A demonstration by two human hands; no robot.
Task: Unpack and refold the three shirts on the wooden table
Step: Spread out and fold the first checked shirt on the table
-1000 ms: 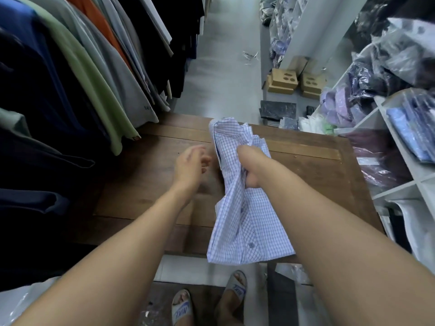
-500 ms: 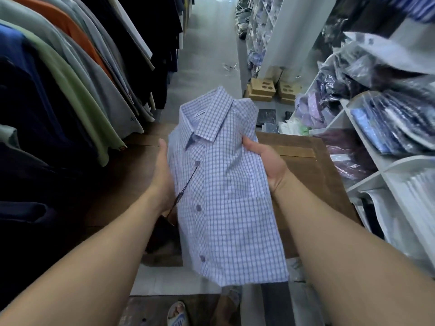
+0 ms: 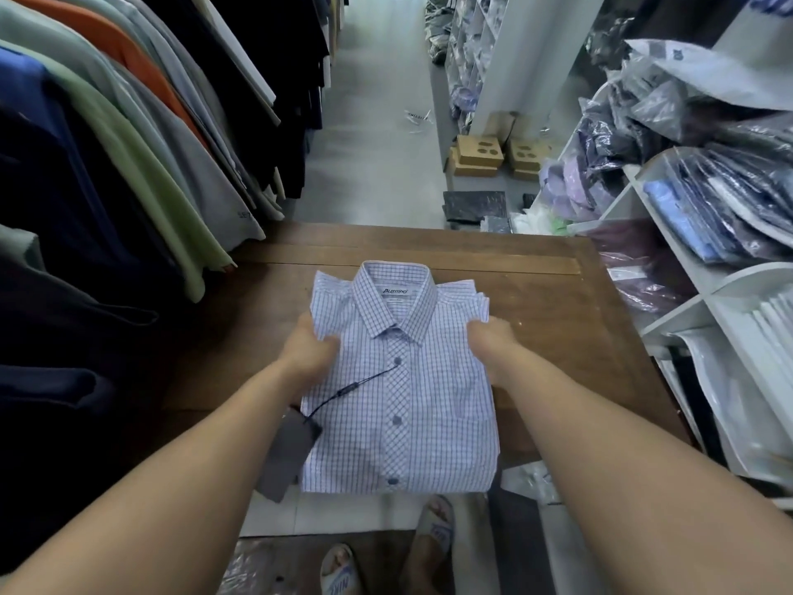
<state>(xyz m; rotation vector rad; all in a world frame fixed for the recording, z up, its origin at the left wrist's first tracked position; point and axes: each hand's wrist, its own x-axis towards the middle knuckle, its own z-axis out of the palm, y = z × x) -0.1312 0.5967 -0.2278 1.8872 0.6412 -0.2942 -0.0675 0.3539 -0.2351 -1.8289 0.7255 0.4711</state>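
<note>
The table (image 3: 558, 319) fills the middle of the view, with hanging garments (image 3: 128, 173) to its left and shelves (image 3: 708, 294) of bagged stock to its right. On its near half lies the checked shirt (image 3: 412, 423), front up, buttoned and folded into a rectangle. Its top points far and its hem sits at, or just past, the near edge. No other shirt shows on the table.

The left hand (image 3: 307, 352) grips the shirt's left side just below the shoulder, fingers curled round the folded edge. The right hand (image 3: 489, 345) grips the right side at the same height in the same way.

The step looks like setting down and squaring the finished fold. To do it well, both hands should probably let go together and then flatten outward from the button line, so the tucked layers underneath do not slide. The far right shoulder shows stacked edges fanning out a little; they likely need a nudge inward to match the left. The whole packet would sit more safely pushed a bit farther onto the table.

The collar (image 3: 392, 294) stands neat and centred and is best left untouched. The grey tag (image 3: 285, 457) hangs off the left edge on its black cord (image 3: 343, 390); laying it on the shirt front would stop it dragging the fold.
</note>
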